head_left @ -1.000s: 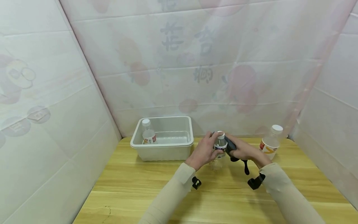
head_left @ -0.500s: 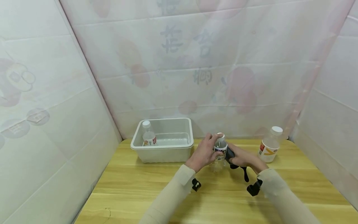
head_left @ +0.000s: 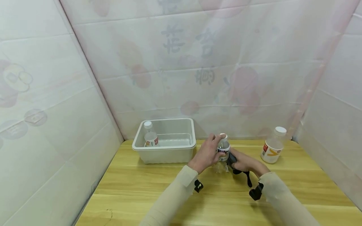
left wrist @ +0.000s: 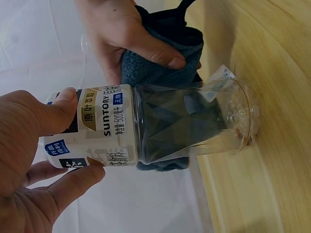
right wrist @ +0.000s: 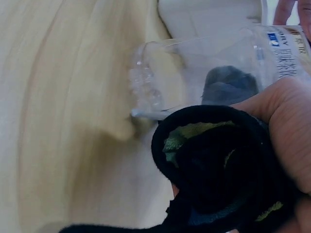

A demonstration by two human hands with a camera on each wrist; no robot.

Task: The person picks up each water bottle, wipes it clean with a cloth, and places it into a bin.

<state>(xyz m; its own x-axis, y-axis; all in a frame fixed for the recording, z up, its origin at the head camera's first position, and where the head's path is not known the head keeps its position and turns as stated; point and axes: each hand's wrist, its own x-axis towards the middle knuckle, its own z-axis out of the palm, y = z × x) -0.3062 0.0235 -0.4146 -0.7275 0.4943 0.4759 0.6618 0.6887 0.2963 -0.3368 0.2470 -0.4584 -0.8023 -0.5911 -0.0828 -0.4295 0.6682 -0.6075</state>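
Observation:
My left hand (head_left: 207, 155) grips a clear plastic bottle (left wrist: 194, 121) round its label, thumb on one side and fingers on the other. One finger lies at the white cap (head_left: 223, 135) in the head view. The bottle stands upright, its base close over the table. In my right hand (head_left: 249, 161) is a bunched dark blue-grey cloth (left wrist: 160, 68) with black edging and a black loop. That cloth presses against the bottle's side below the label and shows through the clear wall. A small white tag (left wrist: 222, 77) sticks out by the bottle's base.
Left of the hands stands a white plastic bin (head_left: 167, 155) with one bottle (head_left: 151, 136) inside. Another white-capped bottle (head_left: 272, 147) stands on the wooden table (head_left: 135, 194) at the right. A printed curtain (head_left: 181, 78) closes off the back.
My right hand and the cloth have slid down the bottle's side toward its base. My left hand keeps its grip on the bottle in nearly the same place.

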